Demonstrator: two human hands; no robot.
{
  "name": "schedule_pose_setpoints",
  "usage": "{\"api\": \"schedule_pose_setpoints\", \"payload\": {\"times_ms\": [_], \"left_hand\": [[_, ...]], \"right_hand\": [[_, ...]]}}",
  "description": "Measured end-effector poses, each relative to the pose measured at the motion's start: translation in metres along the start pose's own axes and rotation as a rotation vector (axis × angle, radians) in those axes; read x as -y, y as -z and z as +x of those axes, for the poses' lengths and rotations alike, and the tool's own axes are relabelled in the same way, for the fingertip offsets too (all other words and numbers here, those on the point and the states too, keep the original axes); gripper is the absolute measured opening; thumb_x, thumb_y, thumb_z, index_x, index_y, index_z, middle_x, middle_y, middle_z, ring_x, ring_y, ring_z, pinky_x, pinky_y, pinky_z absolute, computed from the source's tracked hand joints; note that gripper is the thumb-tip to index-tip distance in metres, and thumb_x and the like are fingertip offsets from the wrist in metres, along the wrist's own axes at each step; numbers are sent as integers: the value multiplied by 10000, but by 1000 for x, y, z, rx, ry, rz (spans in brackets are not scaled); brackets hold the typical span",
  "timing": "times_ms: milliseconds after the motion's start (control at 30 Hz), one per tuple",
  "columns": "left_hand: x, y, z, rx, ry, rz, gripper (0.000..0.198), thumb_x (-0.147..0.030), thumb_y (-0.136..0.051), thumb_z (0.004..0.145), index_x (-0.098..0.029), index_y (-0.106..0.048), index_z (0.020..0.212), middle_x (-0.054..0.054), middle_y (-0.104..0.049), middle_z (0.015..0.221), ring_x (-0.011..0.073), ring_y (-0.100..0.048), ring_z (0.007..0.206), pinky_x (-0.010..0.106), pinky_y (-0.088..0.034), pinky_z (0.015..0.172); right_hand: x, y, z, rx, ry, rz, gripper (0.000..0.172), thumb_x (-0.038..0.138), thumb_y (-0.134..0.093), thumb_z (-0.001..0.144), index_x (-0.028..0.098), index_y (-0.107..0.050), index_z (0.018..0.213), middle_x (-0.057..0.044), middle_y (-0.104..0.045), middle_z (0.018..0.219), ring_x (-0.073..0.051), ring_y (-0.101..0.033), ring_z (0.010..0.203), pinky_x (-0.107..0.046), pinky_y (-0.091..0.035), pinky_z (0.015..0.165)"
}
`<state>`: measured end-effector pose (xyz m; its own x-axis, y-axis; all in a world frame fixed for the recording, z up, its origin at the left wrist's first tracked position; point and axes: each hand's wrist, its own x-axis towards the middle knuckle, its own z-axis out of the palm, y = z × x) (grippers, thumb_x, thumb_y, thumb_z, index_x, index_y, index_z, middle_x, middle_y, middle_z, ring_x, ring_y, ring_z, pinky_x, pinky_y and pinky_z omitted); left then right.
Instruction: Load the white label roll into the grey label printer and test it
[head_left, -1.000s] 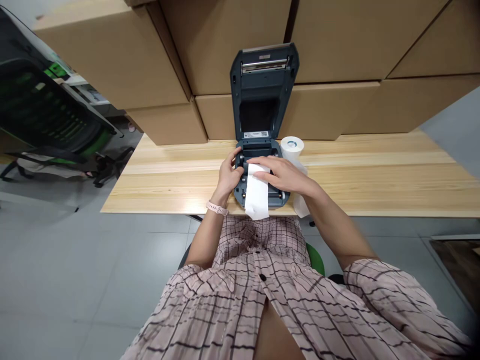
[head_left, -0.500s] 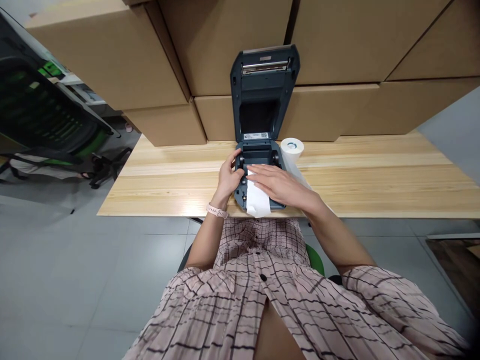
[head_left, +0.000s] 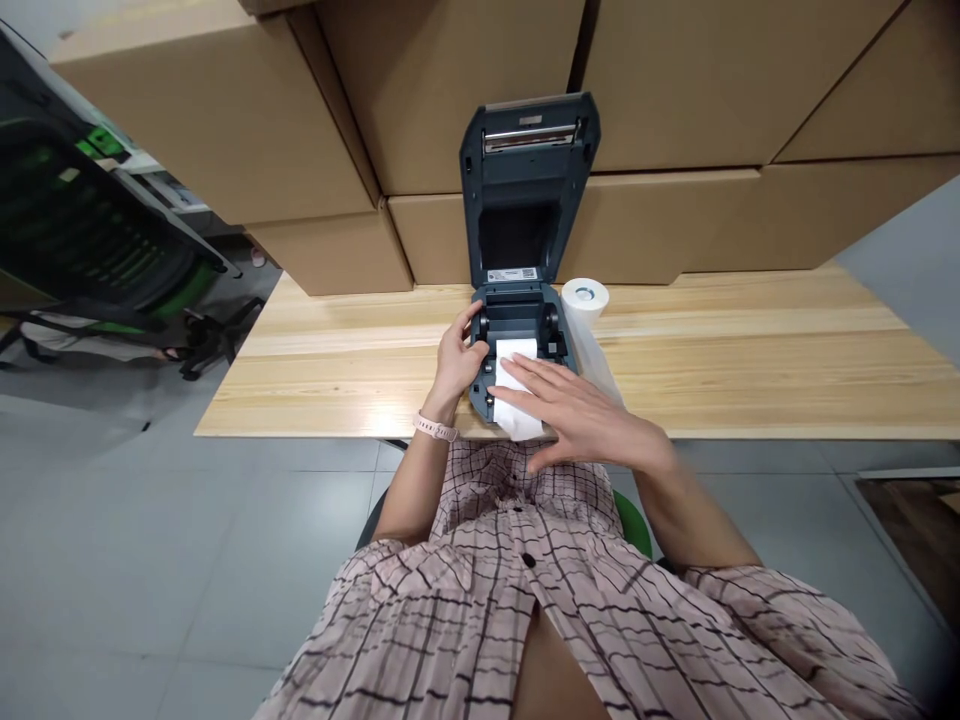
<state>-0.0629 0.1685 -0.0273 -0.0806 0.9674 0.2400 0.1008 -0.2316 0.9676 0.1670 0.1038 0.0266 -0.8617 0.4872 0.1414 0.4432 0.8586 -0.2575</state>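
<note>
Paper strip (head_left: 516,348): in open printer (head_left: 517,190); end past printer's front; seems light, soft, easy to crease; best held by its sides
Left hand (head_left: 456,358): fingers grip printer's left side
Right hand (head_left: 574,405): fingers spread over paper, pinching nothing
Room: table (head_left: 750,360) left and right of printer; table's edge close in front; boxes (head_left: 675,225) behind

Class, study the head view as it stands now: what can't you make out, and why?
All in the head view:
- Part of the white strip: covered by the right hand; whether its fingers press or hover is unclear.
- Lower end of the trailing paper: behind the right hand and wrist.
- Print on the label at the raised lid's base: too small.
- Office chair: cut off by the left edge.
</note>
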Motion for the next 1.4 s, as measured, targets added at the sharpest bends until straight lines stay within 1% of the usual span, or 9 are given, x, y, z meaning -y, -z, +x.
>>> {"api": "schedule_pose_setpoints", "payload": {"times_ms": [133, 200, 300, 533, 667, 800, 1033, 1200, 1400], "left_hand": [[3, 2, 1, 33, 17, -11, 773, -114, -586, 690, -272, -631, 1446, 83, -703, 1457, 293, -680, 1267, 525, -559, 1100], [6, 4, 1, 49, 2, -1, 773, -126, -588, 712, -285, -615, 1468, 82, -682, 1489, 302, -654, 1320, 539, -546, 1121], [9, 5, 2, 80, -36, 13, 764, -140, -591, 741, -272, -589, 1494, 88, -642, 1544, 308, -594, 1416, 542, -507, 1174], [1, 4, -4, 101, -20, -5, 722, -146, -614, 809, -298, -563, 1513, 66, -578, 1623, 292, -568, 1464, 522, -461, 1233], [-3, 5, -6, 141, -44, -10, 655, -224, -636, 893, -319, -547, 1535, 41, -501, 1689, 283, -460, 1568, 514, -357, 1312], [-2, 7, -6, 170, -69, -15, 575, -338, -669, 947, -332, -577, 1515, 42, -506, 1685, 285, -410, 1602, 530, -272, 1347], [0, 8, -5, 183, -68, -14, 542, -402, -695, 950, -366, -607, 1484, 15, -531, 1668, 284, -335, 1640, 539, -226, 1357], [-4, 8, -6, 174, -56, 15, 541, -401, -689, 946, -355, -610, 1479, 24, -532, 1666, 278, -357, 1629, 542, -230, 1354], [-7, 7, -7, 167, -42, 16, 537, -425, -705, 934, -358, -620, 1461, 19, -545, 1655, 273, -374, 1619, 530, -237, 1354]], "right_hand": [[22, -10, 2, -134, -112, -89, 723, 279, -760, 949, 180, -475, 1606, -196, -406, 1716, -338, -351, 1627, -575, -365, 1302], [29, -15, 2, -184, -129, -104, 671, 128, -664, 949, 196, -487, 1593, -179, -447, 1697, -321, -400, 1604, -573, -391, 1284], [31, -22, 0, -255, -129, -112, 656, 39, -584, 916, 215, -542, 1546, -148, -503, 1666, -308, -462, 1567, -579, -409, 1262], [28, -28, -6, -377, -100, -107, 508, 78, -550, 974, 195, -629, 1461, -124, -605, 1584, -302, -570, 1482, -546, -492, 1202], [28, -31, -7, -441, -83, -75, 493, 74, -550, 981, 170, -628, 1458, -133, -631, 1554, -292, -582, 1474, -524, -523, 1184], [27, -35, -7, -489, -72, -38, 518, 58, -547, 980, 182, -612, 1479, -129, -652, 1531, -275, -579, 1478, -516, -532, 1183], [27, -35, -8, -517, -68, -25, 503, 65, -548, 988, 177, -615, 1474, -132, -664, 1516, -289, -593, 1462, -524, -550, 1158], [28, -36, -10, -491, -89, 3, 565, 77, -545, 990, 221, -570, 1536, -110, -647, 1540, -282, -581, 1473, -536, -543, 1157], [29, -35, -11, -476, -101, 10, 535, 101, -553, 993, 223, -593, 1512, -98, -636, 1554, -277, -575, 1477, -536, -532, 1167]]}}
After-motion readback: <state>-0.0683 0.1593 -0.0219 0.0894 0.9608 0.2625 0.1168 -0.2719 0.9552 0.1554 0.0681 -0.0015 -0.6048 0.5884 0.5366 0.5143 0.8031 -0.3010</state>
